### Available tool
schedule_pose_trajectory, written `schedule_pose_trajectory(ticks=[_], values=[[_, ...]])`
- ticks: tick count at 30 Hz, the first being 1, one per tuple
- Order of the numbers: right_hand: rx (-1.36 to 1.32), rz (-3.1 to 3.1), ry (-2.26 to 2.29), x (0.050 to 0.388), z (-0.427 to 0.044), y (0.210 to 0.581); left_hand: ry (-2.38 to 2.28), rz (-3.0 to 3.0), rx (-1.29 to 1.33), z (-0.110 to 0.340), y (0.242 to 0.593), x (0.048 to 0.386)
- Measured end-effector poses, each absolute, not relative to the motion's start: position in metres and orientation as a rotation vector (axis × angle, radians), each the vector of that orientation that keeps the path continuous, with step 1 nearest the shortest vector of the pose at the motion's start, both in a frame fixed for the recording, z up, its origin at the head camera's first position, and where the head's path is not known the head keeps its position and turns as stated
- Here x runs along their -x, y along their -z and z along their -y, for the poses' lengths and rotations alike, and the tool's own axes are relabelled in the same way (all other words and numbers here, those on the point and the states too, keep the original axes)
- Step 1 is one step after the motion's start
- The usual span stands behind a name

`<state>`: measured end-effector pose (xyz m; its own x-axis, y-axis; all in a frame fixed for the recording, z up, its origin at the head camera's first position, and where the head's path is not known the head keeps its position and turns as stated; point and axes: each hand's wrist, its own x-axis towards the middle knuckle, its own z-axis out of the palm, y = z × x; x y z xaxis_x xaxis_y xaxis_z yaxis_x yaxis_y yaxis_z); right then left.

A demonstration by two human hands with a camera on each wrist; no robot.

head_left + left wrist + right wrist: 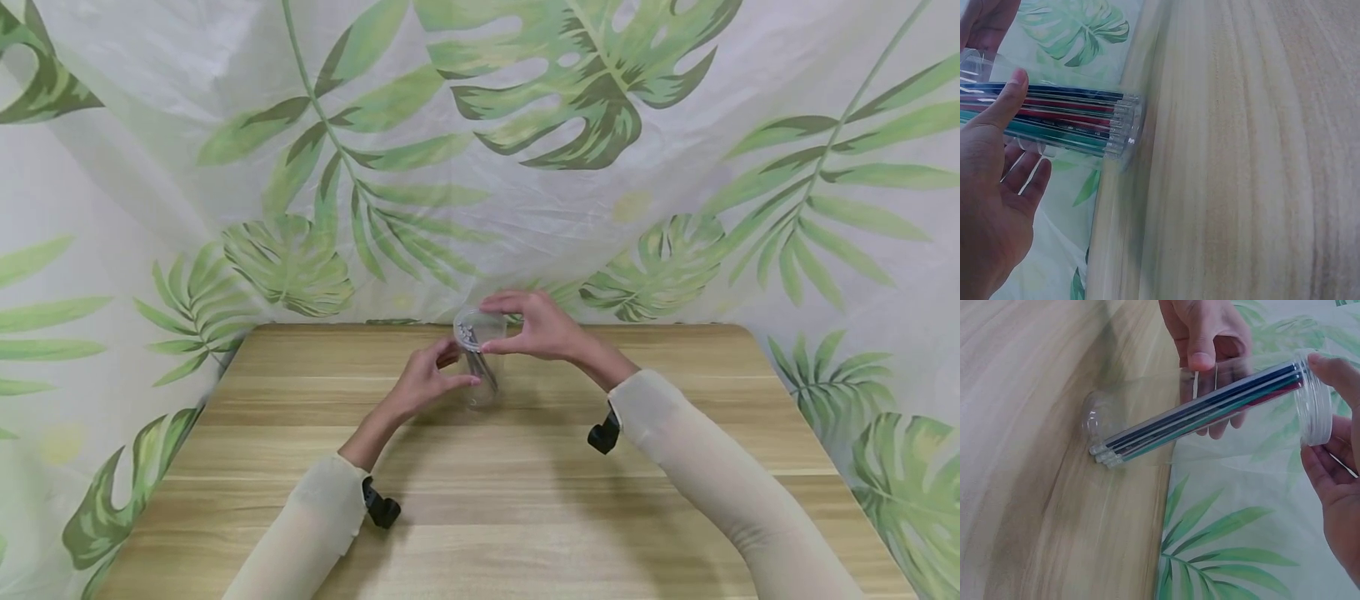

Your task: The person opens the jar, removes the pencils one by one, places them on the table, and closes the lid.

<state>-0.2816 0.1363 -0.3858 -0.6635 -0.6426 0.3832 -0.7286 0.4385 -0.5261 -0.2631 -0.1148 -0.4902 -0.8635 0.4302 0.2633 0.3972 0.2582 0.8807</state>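
Observation:
A clear plastic jar [476,400] stands upright on the wooden table near its back edge. Inside it, several slim pens [1210,415] with dark blue, red and green barrels lean to one side, their clear ends at the bottom. My left hand [422,385] holds the jar's body from the left, thumb in front and fingers behind. From the right, my right hand [551,327] grips the round clear lid [1314,406] between thumb and fingers. The lid sits on the jar's mouth; whether it is screwed tight cannot be told.
The wooden table [495,517] reaches back to a hanging cloth [540,225] printed with green leaves, just behind the jar. Each wrist carries a small black camera, the left one [382,507] and the right one [603,433].

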Motion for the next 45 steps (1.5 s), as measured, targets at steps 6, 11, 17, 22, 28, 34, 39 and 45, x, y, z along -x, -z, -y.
schedule_pose_trajectory(ticks=[6, 11, 17, 22, 28, 34, 39, 45], values=[[-1.275, 2.624, -1.013, 0.286, -0.137, 0.381, -1.725, -2.452, -0.808, 0.117, 0.489, 0.265], [-1.294, 2.675, -1.071, 0.289, -0.138, 0.377, -1.732, -2.45, -0.788, 0.117, 0.489, 0.266], [-1.335, 2.685, -1.132, 0.292, -0.141, 0.378, -1.725, -2.427, -0.765, 0.117, 0.489, 0.267], [-1.381, 2.689, -1.177, 0.292, -0.141, 0.378, -1.729, -2.396, -0.772, 0.118, 0.49, 0.267], [-1.337, 2.646, -1.185, 0.288, -0.14, 0.377, -1.729, -2.396, -0.778, 0.118, 0.489, 0.267], [-1.227, 2.573, -1.061, 0.279, -0.138, 0.374, -1.701, -2.423, -0.763, 0.119, 0.489, 0.268], [-1.13, 2.565, -0.97, 0.271, -0.135, 0.375, -1.686, -2.432, -0.762, 0.12, 0.488, 0.268], [-1.078, 2.571, -0.902, 0.267, -0.132, 0.379, -1.683, -2.426, -0.761, 0.119, 0.488, 0.268]])
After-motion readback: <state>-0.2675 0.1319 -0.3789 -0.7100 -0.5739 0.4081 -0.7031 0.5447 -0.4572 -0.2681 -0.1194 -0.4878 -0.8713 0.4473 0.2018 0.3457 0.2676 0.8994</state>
